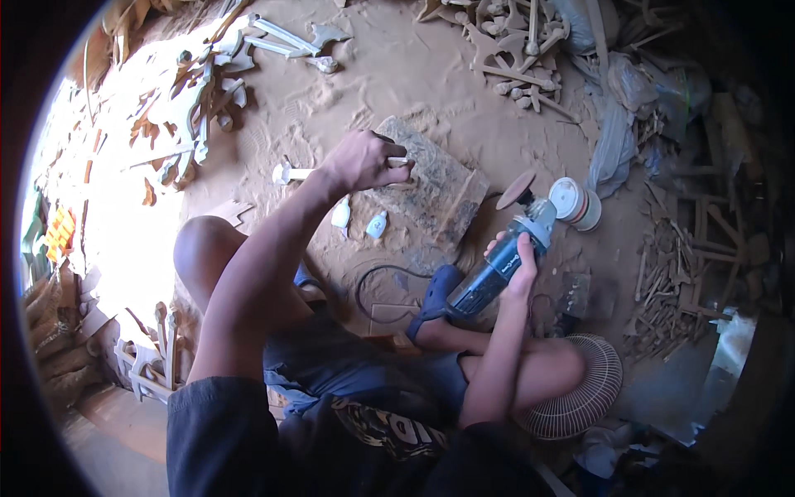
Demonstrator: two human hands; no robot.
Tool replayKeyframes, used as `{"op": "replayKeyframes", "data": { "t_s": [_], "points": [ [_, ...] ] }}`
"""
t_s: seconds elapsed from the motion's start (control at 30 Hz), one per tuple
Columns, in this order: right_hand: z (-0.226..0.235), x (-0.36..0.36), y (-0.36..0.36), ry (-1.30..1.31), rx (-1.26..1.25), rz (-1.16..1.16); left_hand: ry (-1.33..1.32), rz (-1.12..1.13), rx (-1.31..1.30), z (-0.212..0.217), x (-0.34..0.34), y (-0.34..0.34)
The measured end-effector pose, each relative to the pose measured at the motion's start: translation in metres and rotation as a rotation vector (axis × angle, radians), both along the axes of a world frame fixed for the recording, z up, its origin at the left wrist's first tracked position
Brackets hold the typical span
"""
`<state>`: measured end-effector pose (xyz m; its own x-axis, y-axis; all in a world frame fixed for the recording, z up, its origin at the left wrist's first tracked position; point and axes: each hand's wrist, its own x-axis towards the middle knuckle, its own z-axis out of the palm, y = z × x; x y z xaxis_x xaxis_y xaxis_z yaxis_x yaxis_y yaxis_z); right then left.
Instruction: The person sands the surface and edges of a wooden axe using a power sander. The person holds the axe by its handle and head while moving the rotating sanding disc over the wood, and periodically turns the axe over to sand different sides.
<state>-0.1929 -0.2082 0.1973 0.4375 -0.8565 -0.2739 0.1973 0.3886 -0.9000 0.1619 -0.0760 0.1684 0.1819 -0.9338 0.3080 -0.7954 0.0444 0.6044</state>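
My right hand is wrapped round the blue-green body of an angle grinder. A round brown sanding disc sits at the grinder's upper end, beside a white round tub. My left hand is closed over the edge of a dusty stone-like block. Between its fingers shows the end of a pale wooden piece. A pale knobbed stick emerges on the other side of my left wrist; whether both are one piece is hidden. Two small white bottles lie below the block.
Cut wooden pieces lie in heaps at upper left, upper right and far right. A round wire fan guard is next to my right knee. A dark cable curves over the sandy floor near my blue shoe. Plastic bags hang at right.
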Motion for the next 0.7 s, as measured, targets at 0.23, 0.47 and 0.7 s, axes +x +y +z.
{"op": "replayKeyframes", "data": {
  "t_s": [0.23, 0.47, 0.7],
  "points": [
    [0.019, 0.065, 0.016, 0.780, -0.585, 0.224, 0.022, -0.015, -0.071, 0.005, -0.005, 0.005],
    [0.005, 0.089, 0.021, 0.916, -0.735, 0.340, 0.005, -0.037, -0.088, 0.004, -0.003, 0.005],
    [0.010, 0.103, 0.024, 1.107, -0.805, 0.410, -0.010, 0.005, -0.034, 0.003, -0.005, 0.005]
  ]
}}
